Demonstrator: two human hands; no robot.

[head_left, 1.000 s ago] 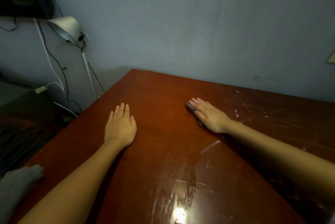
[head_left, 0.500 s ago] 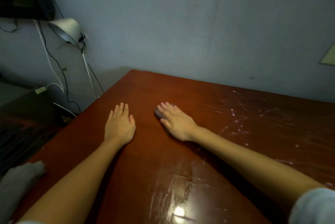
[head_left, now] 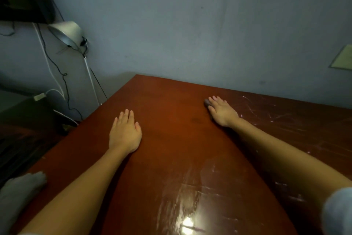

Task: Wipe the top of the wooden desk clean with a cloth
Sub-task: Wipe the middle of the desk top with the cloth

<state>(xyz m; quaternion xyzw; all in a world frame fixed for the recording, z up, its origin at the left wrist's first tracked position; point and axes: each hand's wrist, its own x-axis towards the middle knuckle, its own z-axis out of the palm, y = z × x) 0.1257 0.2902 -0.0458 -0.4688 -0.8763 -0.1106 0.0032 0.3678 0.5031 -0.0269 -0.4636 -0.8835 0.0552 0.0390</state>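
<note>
The reddish-brown wooden desk (head_left: 171,139) fills the lower view, with pale scratchy streaks on its right side. My right hand (head_left: 222,112) lies flat near the desk's far edge, pressing down on a small dark cloth (head_left: 206,103). Only a bit of the cloth peeks out by the fingertips. My left hand (head_left: 124,134) rests flat on the desk's left half, palm down, fingers together, holding nothing.
A grey wall runs behind the desk. A white lamp (head_left: 65,32) on a thin pole stands off the desk's left corner, with dangling cables (head_left: 62,82). A grey sock-clad foot (head_left: 21,191) shows at the lower left edge. Glare (head_left: 187,223) shines near the front.
My right hand slid the cloth left toward my left hand, then back right and farther away toward the wall. My left hand has stayed in place.
</note>
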